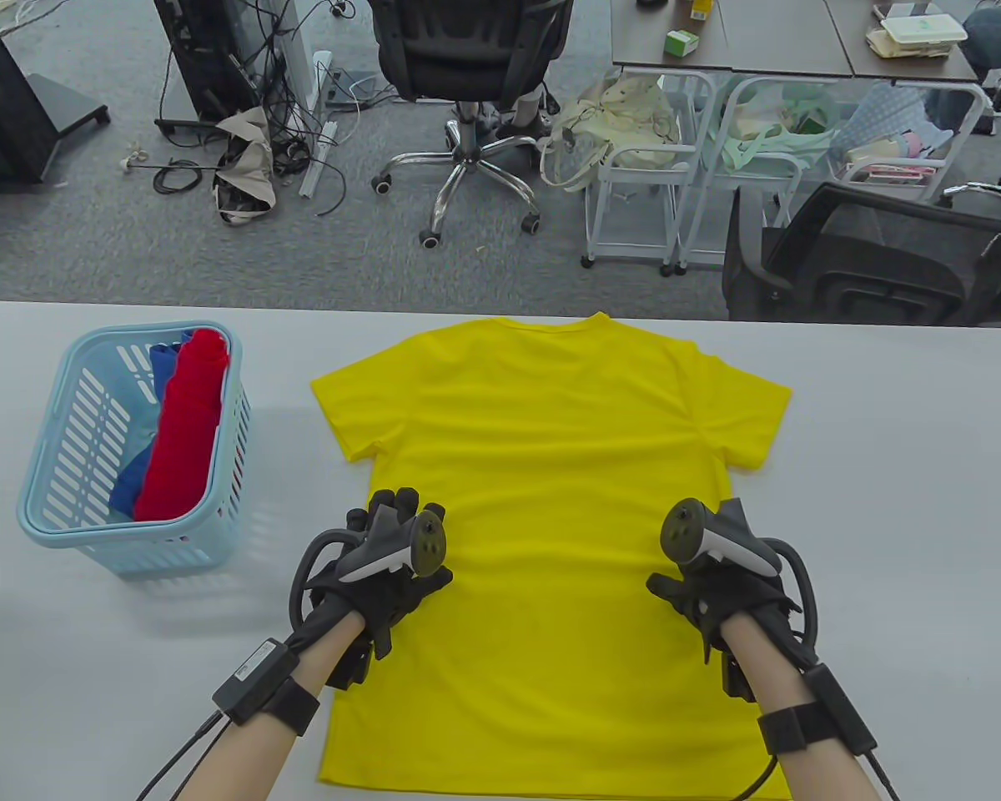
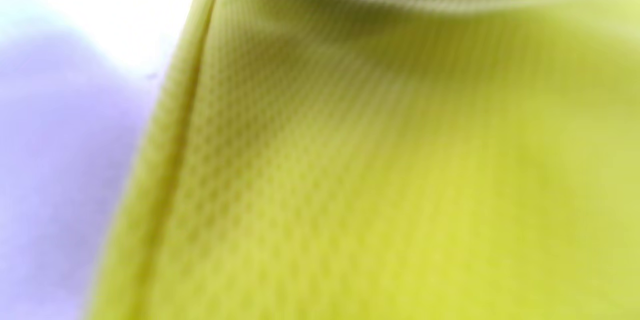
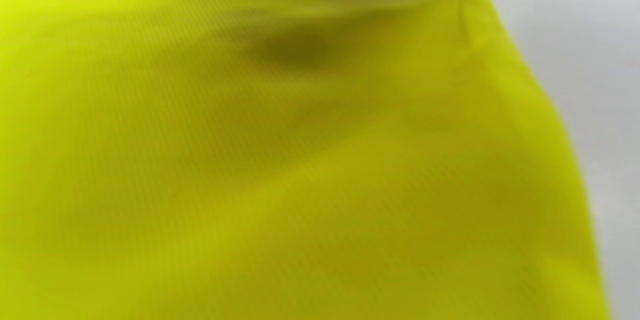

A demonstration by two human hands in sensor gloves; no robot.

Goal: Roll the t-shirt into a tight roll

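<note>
A yellow t-shirt point(image 1: 550, 467) lies spread flat on the white table point(image 1: 901, 467), collar at the far edge, hem toward me. My left hand point(image 1: 384, 559) rests flat on the shirt's left side, fingers spread over its edge. My right hand point(image 1: 717, 567) rests flat on the shirt's right side. Neither hand grips the cloth. The left wrist view shows blurred yellow fabric point(image 2: 375, 160) and its side seam very close. The right wrist view shows yellow fabric point(image 3: 250, 160) with its edge against the table; no fingers show in either wrist view.
A light blue plastic basket point(image 1: 58, 467) stands on the table's left, holding a red roll point(image 1: 179, 425) and a blue roll point(image 1: 133, 488). Beyond the table's far edge are office chairs point(image 1: 475, 58), white carts point(image 1: 676, 167) and cables on the floor.
</note>
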